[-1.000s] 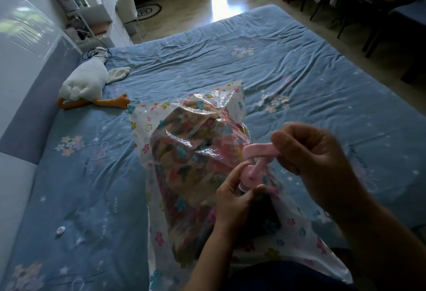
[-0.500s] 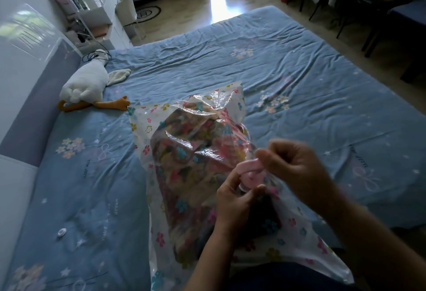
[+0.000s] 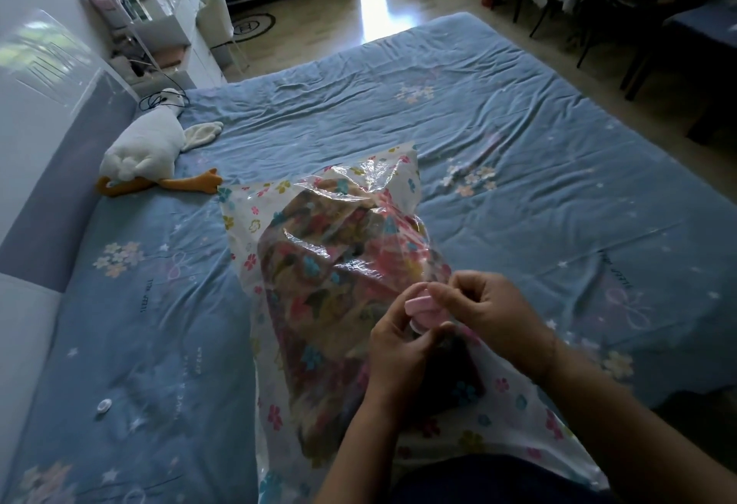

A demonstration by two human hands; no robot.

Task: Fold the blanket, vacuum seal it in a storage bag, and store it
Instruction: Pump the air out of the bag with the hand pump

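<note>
A clear storage bag [image 3: 255,224] printed with small flowers lies on the blue bed sheet [image 3: 498,136], and the folded floral blanket [image 3: 319,284] fills its inside. A small pink hand pump [image 3: 420,306] stands on the bag's near right part. My left hand [image 3: 399,348] grips the pump's base against the bag. My right hand [image 3: 484,310] is closed on the pump's pink top handle, which sits low against the body. The pump's lower end is hidden by my fingers.
A white plush goose [image 3: 147,148] with orange feet lies at the bed's far left by the grey headboard [image 3: 60,160]. A small white round cap [image 3: 103,406] rests on the sheet at the near left. Shelves, a radiator and chairs stand beyond the bed.
My right hand has pushed the pump's handle down from its raised position toward the base. My left hand has kept its hold on the base. The bag has stayed in place.
</note>
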